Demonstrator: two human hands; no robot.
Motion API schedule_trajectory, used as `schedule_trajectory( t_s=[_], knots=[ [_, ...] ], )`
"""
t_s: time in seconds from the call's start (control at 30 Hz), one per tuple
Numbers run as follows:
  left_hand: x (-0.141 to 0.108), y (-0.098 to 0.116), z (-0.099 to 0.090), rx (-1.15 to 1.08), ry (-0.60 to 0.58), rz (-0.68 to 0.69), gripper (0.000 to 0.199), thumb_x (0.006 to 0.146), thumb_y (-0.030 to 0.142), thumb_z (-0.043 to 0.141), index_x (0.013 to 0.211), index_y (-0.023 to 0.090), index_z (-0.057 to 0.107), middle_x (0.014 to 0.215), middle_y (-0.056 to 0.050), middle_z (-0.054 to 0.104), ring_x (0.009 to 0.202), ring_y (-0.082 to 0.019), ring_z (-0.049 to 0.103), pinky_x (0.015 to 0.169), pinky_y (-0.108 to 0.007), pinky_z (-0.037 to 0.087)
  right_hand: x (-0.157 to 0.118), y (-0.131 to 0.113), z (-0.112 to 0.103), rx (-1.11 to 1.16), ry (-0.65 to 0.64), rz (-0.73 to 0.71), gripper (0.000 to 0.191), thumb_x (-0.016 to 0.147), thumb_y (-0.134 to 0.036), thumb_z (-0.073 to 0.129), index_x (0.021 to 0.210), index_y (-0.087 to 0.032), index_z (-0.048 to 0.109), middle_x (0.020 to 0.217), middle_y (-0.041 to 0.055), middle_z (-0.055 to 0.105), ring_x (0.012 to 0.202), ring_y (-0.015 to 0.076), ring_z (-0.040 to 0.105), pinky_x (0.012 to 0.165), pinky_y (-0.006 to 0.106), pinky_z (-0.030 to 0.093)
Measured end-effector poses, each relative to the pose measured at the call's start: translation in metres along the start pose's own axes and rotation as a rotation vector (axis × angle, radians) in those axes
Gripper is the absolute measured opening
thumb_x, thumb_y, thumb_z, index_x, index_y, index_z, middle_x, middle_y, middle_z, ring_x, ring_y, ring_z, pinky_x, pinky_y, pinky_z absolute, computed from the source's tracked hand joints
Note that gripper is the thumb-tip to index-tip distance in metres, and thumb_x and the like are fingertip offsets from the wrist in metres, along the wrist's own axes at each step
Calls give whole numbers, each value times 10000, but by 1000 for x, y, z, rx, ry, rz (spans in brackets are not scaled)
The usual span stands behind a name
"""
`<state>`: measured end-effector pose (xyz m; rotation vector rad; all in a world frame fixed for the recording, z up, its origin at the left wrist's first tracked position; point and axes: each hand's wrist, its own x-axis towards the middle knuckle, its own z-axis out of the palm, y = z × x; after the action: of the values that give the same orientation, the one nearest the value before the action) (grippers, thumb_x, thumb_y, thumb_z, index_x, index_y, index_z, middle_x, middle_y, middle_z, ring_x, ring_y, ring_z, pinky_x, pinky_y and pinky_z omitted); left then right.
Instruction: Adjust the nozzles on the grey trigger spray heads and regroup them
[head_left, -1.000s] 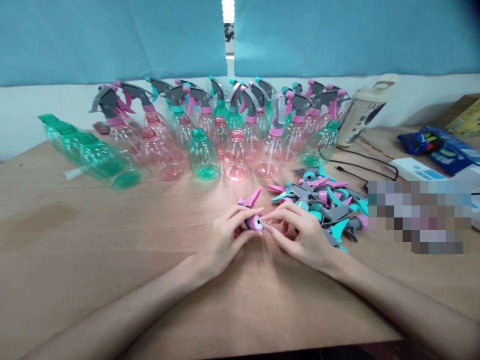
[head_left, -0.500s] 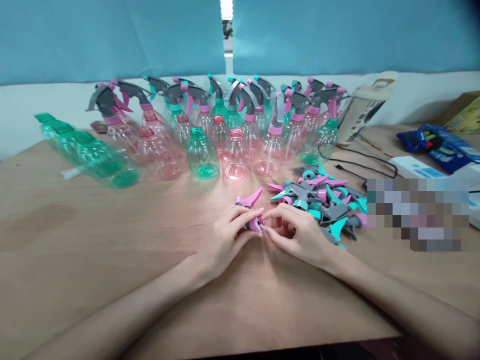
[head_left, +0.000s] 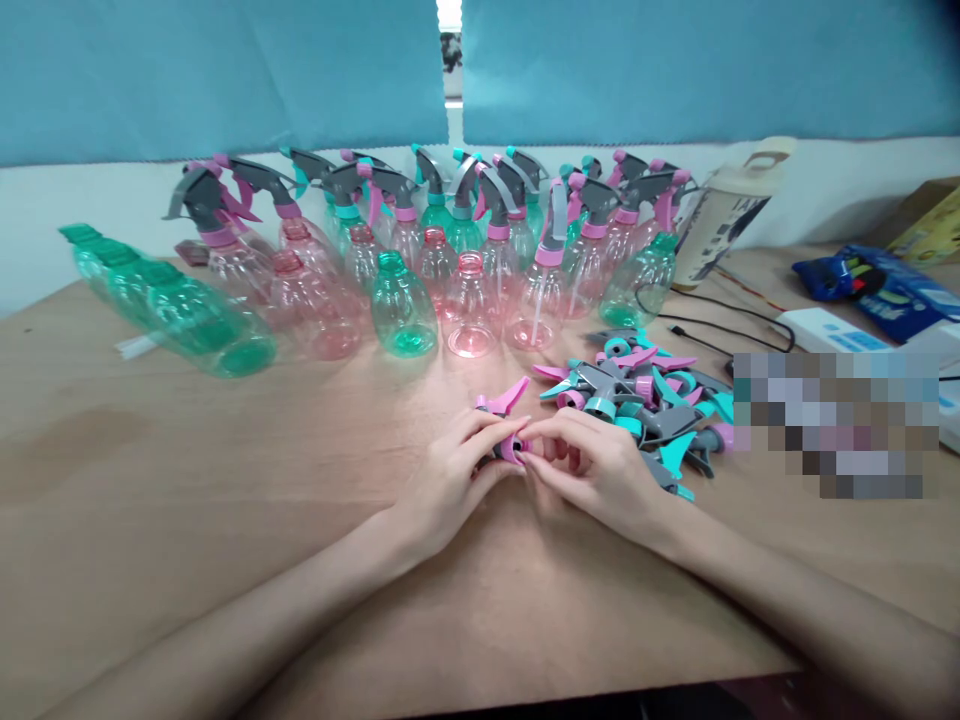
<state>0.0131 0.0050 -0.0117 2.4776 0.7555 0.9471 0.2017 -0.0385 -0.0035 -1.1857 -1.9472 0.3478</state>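
Note:
My left hand [head_left: 448, 472] is closed around a grey and pink trigger spray head [head_left: 511, 398], its pink trigger pointing up and away. The open end of the pink collar faces right, towards my right hand [head_left: 606, 468]. Thumb and fingertips of that hand pinch at the collar's rim; whether a small part is between them is hidden. Just beyond lies a pile of loose spray heads [head_left: 600, 380] in grey, pink and turquoise. Behind my hands stand a clear pink bottle [head_left: 471, 310] and a green bottle [head_left: 405, 310], both uncapped.
Several bottles with sprayers fitted [head_left: 495, 200] stand in rows at the back. Green bottles [head_left: 172, 310] lean or lie at the left. To the right are a tall cream tumbler [head_left: 724, 220], a black cable [head_left: 750, 322], a blue packet [head_left: 892, 290] and a white box [head_left: 832, 332].
My right fingertips have closed in on the collar's rim, and the pale bit seen at its opening no longer shows. My left hand keeps its hold on the spray head. The view has shifted slightly.

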Motion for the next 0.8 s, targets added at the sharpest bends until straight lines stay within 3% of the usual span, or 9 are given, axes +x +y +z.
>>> schedule_trajectory(
  t_s=[0.5, 0.8],
  knots=[
    [0, 1, -3, -1, -7, 28, 370, 852, 141, 602, 1212, 191, 534, 1012, -43, 603, 918, -159, 586, 786, -294, 535, 5, 2, -10, 58, -129, 101, 116, 776, -146, 635, 883, -186, 618, 686, -35, 574, 545, 72, 472, 525, 192, 387],
    [0, 4, 0, -6, 19, 8, 339, 856, 174, 603, 1189, 188, 541, 1026, -50, 600, 915, -165, 588, 740, -286, 545, 3, 2, -10, -63, -38, -67, 71, 825, -182, 621, 855, -155, 680, 740, 18, 672, 570, 93, 538, 543, 213, 424]
  ],
)
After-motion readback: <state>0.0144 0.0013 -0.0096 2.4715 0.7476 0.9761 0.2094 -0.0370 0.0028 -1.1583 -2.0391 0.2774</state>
